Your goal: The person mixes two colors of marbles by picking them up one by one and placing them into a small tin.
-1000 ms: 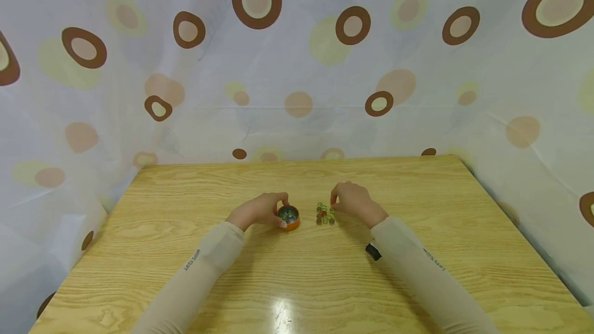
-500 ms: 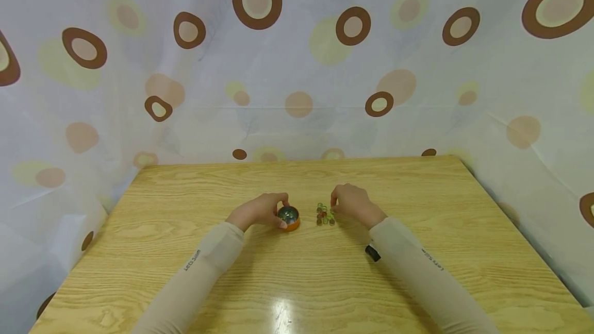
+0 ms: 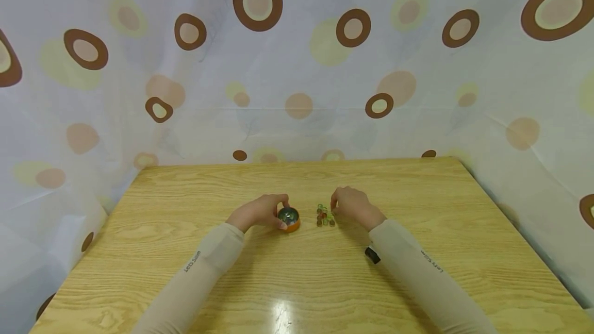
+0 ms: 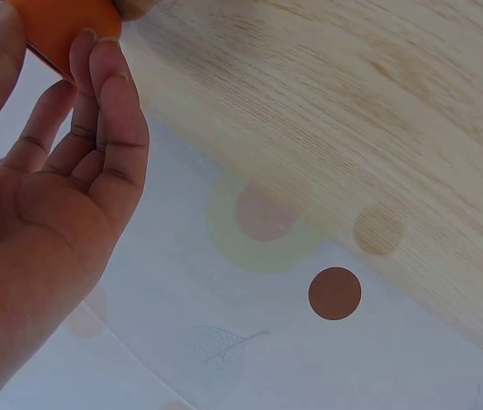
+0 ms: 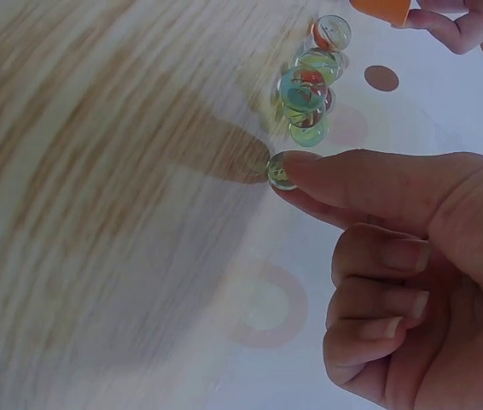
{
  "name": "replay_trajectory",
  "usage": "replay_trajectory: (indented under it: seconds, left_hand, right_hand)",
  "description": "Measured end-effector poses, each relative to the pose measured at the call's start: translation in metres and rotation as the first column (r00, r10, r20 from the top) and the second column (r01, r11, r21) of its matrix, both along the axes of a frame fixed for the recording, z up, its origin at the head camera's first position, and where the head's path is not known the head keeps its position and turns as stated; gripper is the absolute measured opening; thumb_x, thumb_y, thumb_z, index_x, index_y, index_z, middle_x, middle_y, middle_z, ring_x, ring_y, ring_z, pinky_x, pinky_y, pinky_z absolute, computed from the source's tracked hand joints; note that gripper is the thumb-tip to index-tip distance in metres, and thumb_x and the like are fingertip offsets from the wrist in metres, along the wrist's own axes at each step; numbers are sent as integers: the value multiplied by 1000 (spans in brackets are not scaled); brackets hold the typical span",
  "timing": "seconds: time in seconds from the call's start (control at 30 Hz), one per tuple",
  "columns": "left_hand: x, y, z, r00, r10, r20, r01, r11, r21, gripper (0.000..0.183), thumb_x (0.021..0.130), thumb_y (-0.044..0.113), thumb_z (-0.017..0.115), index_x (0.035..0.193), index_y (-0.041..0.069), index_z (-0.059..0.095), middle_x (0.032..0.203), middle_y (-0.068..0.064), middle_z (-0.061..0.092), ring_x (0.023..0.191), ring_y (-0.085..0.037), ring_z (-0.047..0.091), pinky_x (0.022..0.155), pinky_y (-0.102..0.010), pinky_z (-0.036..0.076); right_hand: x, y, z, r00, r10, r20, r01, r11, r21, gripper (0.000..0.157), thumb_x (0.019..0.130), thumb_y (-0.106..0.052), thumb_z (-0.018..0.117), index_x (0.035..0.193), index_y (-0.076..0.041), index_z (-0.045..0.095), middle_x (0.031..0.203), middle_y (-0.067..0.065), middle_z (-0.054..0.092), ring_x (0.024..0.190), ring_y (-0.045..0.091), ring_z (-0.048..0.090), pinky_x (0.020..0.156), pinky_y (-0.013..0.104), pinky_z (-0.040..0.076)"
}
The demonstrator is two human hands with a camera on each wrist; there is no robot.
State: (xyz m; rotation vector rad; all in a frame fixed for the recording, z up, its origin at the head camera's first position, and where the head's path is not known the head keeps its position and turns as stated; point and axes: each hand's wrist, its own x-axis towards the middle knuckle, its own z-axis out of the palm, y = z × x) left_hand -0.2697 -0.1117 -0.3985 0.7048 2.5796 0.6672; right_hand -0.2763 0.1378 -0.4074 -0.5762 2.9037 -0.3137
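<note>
My left hand (image 3: pixel 262 211) grips a small round orange bowl (image 3: pixel 291 227) on the table, thumb at its near side and a finger at its far side. The bowl's inside is dark and glossy; small shiny shapes show in it, too small to make out. In the left wrist view, curled fingers (image 4: pixel 122 128) hold the orange bowl wall (image 4: pixel 62 30). To the right, my right hand (image 3: pixel 353 205) pinches a clear green glass marble (image 5: pixel 279 173) between thumb and index finger, close to the tabletop. Several glass marbles (image 5: pixel 303 90), green and red-orange, lie clustered beside it.
A wooden table (image 3: pixel 297 272) lies under both hands. Behind and at the sides hangs a pale curtain (image 3: pixel 297 66) with brown, pink and yellow-green circles. A black object (image 3: pixel 373 255) shows at the right forearm.
My right hand has shifted very slightly toward me, fingers still at the marble group. The left hand and bowl stay in place.
</note>
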Motion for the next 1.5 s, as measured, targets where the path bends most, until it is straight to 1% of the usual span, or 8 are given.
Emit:
replay_trajectory:
  seconds: [0.2,0.37,0.57,0.8,1.07,1.2,1.33,1.5]
  left_hand:
    - [0,0,-1,1000,-3,2,3,1000,3,36,81,15,79,108,8,56,79,-4,57,69,-17,52,65,-27,43]
    - [1,1,-1,1000,2,3,-2,1000,2,37,80,14,79,108,8,56,78,-4,57,69,-17,51,65,-27,42]
    - [1,2,-1,1000,13,10,-13,1000,-6,38,80,14,79,109,9,55,78,-5,57,69,-17,52,65,-27,42]
    - [-1,1,1,1000,4,9,-3,1000,-4,38,80,15,79,109,9,55,79,-4,57,70,-17,53,66,-28,44]
    - [-2,0,1,1000,8,10,-8,1000,-6,38,80,15,79,109,9,55,81,-4,58,71,-17,53,68,-29,45]
    - [-2,0,1,1000,6,8,-6,1000,-9,38,80,15,79,109,9,55,81,-4,57,72,-17,53,68,-29,45]
    - [-2,1,1,1000,7,8,-7,1000,-9,38,80,15,79,109,9,55,81,-4,57,72,-17,54,68,-29,45]
    - [0,0,0,1000,8,14,-8,1000,0,38,80,15,79,109,9,55,80,-4,57,71,-17,53,67,-29,44]
  right_hand:
    - [2,0,1,1000,5,-10,-5,1000,4,6,87,-12,72,92,-8,73,104,12,67,81,26,65,66,40,53]
    - [2,0,-1,1000,3,-26,-3,1000,7,7,88,-12,71,92,-8,73,105,11,67,81,26,64,65,40,53]
    - [2,0,-2,998,10,-69,-11,1000,-10,12,89,-12,70,99,-5,72,105,13,68,88,30,65,67,42,53]
    - [3,-1,2,995,21,-95,-23,999,-25,14,89,-12,70,101,-5,71,107,14,67,94,33,64,67,42,53]
    - [2,-5,5,995,22,-99,-25,999,-30,17,89,-16,70,103,-7,71,106,13,68,80,26,66,63,38,53]
    - [3,-7,7,994,25,-109,-28,999,-33,17,89,-17,70,103,-7,72,105,13,69,81,27,65,61,38,52]
    - [5,-9,8,993,21,-116,-25,999,-38,16,89,-18,70,102,-8,72,102,12,69,76,25,65,59,36,51]
    - [9,-11,11,993,24,-112,-29,998,-50,17,90,-18,70,103,-7,71,104,14,69,75,25,64,56,36,50]
